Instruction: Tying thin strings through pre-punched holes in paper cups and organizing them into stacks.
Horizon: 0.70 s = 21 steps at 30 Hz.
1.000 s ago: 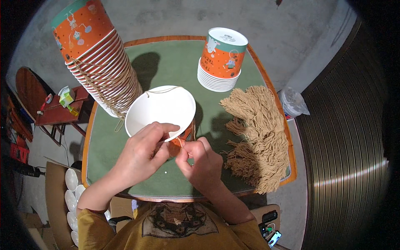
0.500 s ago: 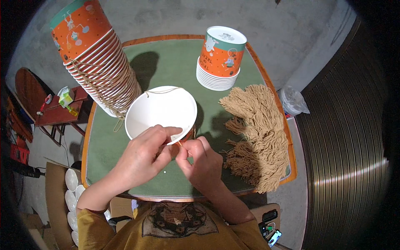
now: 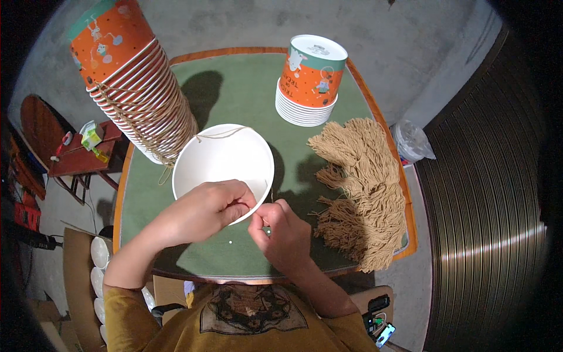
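Bucket (image 3: pixel 220 161) white inside, round-rimmed.

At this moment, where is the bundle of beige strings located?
In the head view, the bundle of beige strings lies on the green tabletop's right side, to the right of the right hand and below the shorter cup stack.

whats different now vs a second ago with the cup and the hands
The cup has tipped, its mouth opening more toward the camera and its near rim closer to the person. The left hand's outstretched index finger has curled down to that rim. The right hand stays beside it; the string bundle is unchanged.
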Motion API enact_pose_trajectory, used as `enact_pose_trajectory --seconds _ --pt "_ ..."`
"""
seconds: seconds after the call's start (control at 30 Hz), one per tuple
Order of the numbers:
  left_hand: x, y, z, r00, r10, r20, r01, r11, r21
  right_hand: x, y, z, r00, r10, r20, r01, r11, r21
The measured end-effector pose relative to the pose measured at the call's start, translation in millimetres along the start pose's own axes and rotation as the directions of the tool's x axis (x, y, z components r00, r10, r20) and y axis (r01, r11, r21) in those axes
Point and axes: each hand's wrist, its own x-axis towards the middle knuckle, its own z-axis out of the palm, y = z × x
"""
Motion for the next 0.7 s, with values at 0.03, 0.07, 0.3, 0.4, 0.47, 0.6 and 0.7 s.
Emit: enact_pose_trajectory --seconds 0.03,0.07,0.3,0.4,0.47,0.6,0.7 --pt "1.5 1.2 -1.6 1.000 -0.015 0.016 0.014 1.000 0.008 0.6 -0.7 -0.3 1.000 0.004 -0.004 -0.004 1.000 0.006" --pt "2.4 1.7 -2.3 0.999 -0.029 0.033 0.029 0.999 0.016 0.9 -0.9 -0.5 1.000 0.007 -0.009 -0.007 1.000 0.012" --pt "1.4 4.8 2.7 0.977 -0.146 -0.154 0.154 0.987 0.042 4.3 5.5 -18.0 0.970 0.203 0.135 -0.229 0.948 0.223" --pt "3.7 -9.0 10.6 0.955 -0.110 -0.276 0.063 0.983 -0.172 15.4 11.9 -35.0 0.918 0.252 0.308 -0.341 0.895 0.286" --pt "7.3 -11.2 14.4 0.953 -0.057 -0.298 -0.047 0.943 -0.331 22.3 15.9 -41.1 0.932 0.173 0.318 -0.276 0.907 0.317" --pt "14.3 -2.8 6.4 0.976 -0.114 -0.186 0.003 0.859 -0.512 37.3 23.3 -42.7 0.962 -0.008 0.274 -0.069 0.961 0.268" --pt "19.5 -3.6 4.6 0.986 -0.126 -0.109 0.041 0.818 -0.574 43.0 29.7 -41.0 0.964 -0.159 0.213 0.112 0.969 0.218"
